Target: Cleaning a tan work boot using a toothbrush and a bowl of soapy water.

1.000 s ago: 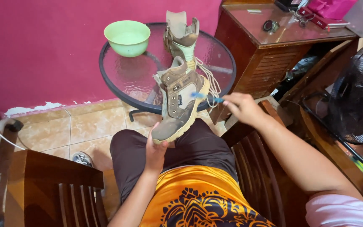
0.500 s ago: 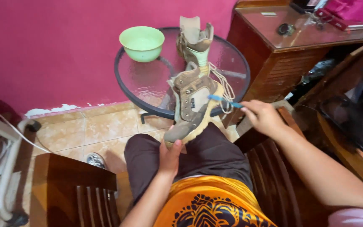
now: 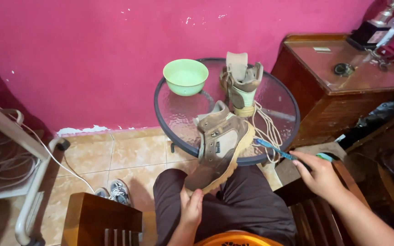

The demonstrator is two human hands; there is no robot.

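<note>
Left hand (image 3: 191,207) is gripping the brown boot (image 3: 220,152) by its toe, sole turned toward the right so it's open to brushing; heel end is being propped over the round glass desk (image 3: 178,114) edge. Right hand (image 3: 320,175) is closed on a blue toothbrush (image 3: 274,149), bristles just beside the boot's sole, w/ a second boot (image 3: 242,86) and green bowl (image 3: 185,76) on the desk behind.
</note>
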